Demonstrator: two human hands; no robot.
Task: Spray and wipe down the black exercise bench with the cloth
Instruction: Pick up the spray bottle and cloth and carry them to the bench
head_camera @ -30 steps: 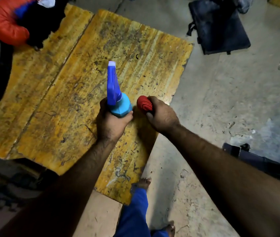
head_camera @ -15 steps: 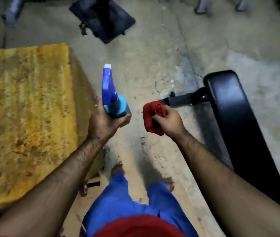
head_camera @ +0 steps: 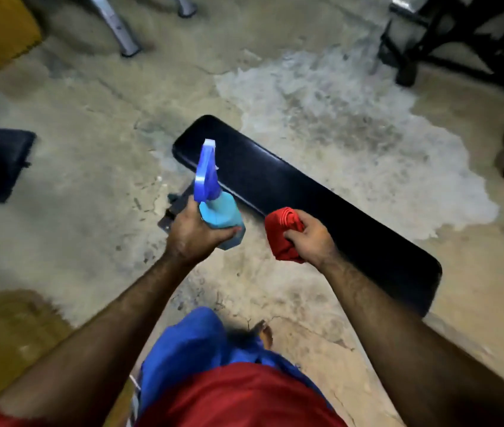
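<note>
A stained concrete floor (head_camera: 90, 186) fills the view, with a pale, wet-looking patch (head_camera: 352, 143) spread across its upper right. On it stands the black exercise bench (head_camera: 300, 192), its long padded top running diagonally from upper left to lower right, glossy and dark; part of a metal foot (head_camera: 172, 211) shows under its near-left side. Dark equipment frames (head_camera: 460, 38) sit at the far right (too blurred to tell what they are), and a yellow surface (head_camera: 1, 32) shows at the top left corner. The person's blue trouser leg (head_camera: 189, 343) and a bare foot (head_camera: 264, 332) are below. The left hand (head_camera: 192, 232) is wrapped around the light blue body of a spray bottle (head_camera: 213, 198), held upright beside the bench's left edge, its darker blue nozzle overlapping the pad in view. The right hand (head_camera: 309, 238) is clenched on a bunched red cloth (head_camera: 284, 232), held over the bench's near edge, apart from the bottle.
</note>
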